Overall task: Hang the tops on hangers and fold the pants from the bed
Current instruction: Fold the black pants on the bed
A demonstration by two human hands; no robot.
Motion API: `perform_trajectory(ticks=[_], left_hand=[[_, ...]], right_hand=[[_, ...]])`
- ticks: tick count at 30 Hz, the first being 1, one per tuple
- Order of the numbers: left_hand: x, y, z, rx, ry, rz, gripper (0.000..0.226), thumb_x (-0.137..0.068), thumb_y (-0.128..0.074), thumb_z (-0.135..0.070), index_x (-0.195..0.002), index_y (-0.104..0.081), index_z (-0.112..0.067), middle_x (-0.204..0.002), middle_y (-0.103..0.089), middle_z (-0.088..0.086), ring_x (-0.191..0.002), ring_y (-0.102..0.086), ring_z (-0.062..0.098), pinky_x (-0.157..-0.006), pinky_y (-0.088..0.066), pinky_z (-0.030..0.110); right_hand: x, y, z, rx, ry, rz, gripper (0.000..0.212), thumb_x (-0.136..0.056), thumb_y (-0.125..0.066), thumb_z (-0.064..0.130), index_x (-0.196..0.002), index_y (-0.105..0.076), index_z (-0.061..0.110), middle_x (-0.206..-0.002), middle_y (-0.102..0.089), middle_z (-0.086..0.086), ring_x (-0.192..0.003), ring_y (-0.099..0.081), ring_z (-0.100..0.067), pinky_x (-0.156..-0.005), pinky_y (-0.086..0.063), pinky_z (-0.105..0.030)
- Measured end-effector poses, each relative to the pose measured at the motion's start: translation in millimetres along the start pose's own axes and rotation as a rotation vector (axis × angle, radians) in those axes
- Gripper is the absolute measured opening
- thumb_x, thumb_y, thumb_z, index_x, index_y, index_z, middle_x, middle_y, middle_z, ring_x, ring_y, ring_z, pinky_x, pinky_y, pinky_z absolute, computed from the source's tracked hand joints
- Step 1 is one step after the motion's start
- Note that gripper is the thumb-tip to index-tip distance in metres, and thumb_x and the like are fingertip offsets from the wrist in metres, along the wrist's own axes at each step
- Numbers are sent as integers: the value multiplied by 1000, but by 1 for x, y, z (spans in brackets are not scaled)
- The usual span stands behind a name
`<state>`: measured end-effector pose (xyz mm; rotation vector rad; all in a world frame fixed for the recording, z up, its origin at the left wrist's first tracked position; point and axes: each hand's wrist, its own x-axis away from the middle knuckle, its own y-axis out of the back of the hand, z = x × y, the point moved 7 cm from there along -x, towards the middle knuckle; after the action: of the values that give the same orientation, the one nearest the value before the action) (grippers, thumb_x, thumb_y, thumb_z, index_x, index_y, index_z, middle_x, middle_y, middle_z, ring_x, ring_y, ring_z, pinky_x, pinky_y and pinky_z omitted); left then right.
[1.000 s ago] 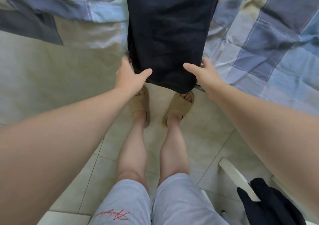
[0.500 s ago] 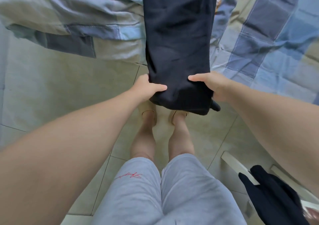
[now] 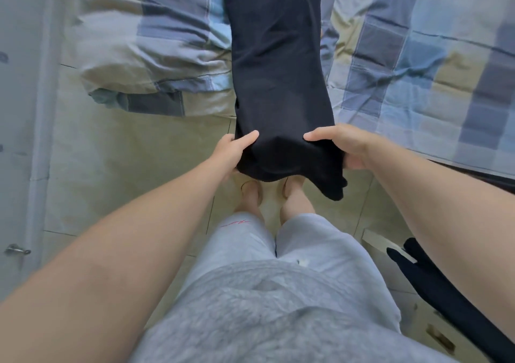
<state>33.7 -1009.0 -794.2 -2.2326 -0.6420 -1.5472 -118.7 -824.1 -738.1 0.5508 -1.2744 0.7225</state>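
The left hand (image 3: 231,155) and the right hand (image 3: 344,146) each pinched the near end of the dark pants (image 3: 278,70), thumbs on top and fingers (image 3: 352,164) curled underneath. Beyond the fingers the pants stretched away across the plaid bed (image 3: 418,70). Below the fingers the cloth's end hung above the tiled floor (image 3: 111,167).

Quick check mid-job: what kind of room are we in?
Most likely a bedroom: a bed with blue-and-beige checked bedding, a pale tiled floor, and dark navy pants trailing off the bed's edge.
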Motion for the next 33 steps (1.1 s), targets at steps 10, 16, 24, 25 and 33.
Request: perform_trajectory(ticks=[10,16,24,25,33], left_hand=[[26,-9,9,130,59,212,75,-63,-70,-81,-120,-71,-34,-117,-73,-11,-113,-68,11,-106,-45,33],[43,-24,9,226,45,303,61,-81,-59,-77,-118,-73,-31,-118,-74,-7,-103,-72,12,-82,-54,32],[48,-45,17,522,17,327,78,-71,-60,-85,-115,-77,-22,-125,-70,11,-111,-68,39,-86,-56,53],[48,-46,16,555,-22,306,74,-74,-59,-84,-108,-80,-21,-122,-72,11,-107,-70,38,-82,-58,51],[96,-49,65,543,-87,454,51,-89,-65,-56,-111,-78,-12,-126,-69,14,-112,-68,35,-91,-56,45]], right_hand=[[52,-22,-15,-147,84,-9,30,-78,-67,22,-108,-70,19,-98,-78,-4,-82,-76,-21,-63,-60,-31],[67,-28,-34,-388,148,33,22,-88,-55,4,-107,-64,9,-92,-73,-6,-78,-70,-21,-71,-55,-29],[90,-49,-64,-694,163,248,15,-77,-61,6,-70,-74,6,-72,-71,-4,-63,-69,-12,-56,-56,-23],[93,-52,-68,-707,168,275,16,-75,-60,6,-69,-75,5,-72,-71,-4,-63,-70,-12,-57,-57,-24],[122,-47,-110,-747,356,107,14,-93,-50,-2,-99,-63,1,-87,-73,-12,-77,-73,-21,-74,-63,-38]])
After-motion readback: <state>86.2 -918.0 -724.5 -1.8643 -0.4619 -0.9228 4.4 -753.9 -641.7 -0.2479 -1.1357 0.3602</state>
